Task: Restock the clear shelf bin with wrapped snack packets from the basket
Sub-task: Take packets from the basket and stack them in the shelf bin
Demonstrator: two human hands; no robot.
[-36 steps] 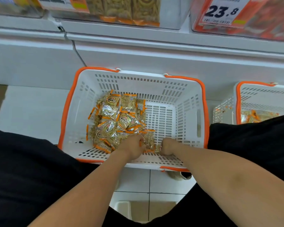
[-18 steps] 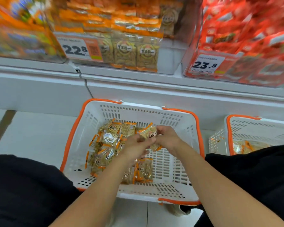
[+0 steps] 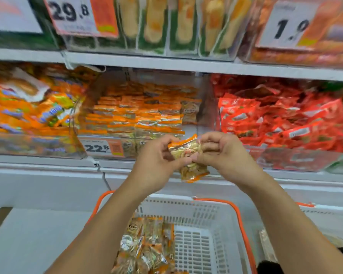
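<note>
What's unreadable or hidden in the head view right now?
- Packets: how many are held; left hand and right hand cover them.
- Packet print: blurred.
- Bin: space at the back hidden by its stacked packets.
- Basket: near part cut off by the bottom edge, forearms cover more.
- Small text on the 22.8 tag: too small.

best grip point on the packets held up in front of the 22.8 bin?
Grip the crinkled orange-edged clear snack packets by their side edges, one hand from each flank. The left hand and right hand already pinch them so; the bunch hangs upright and loose, so squeezing the faces risks crushing the contents.
</note>
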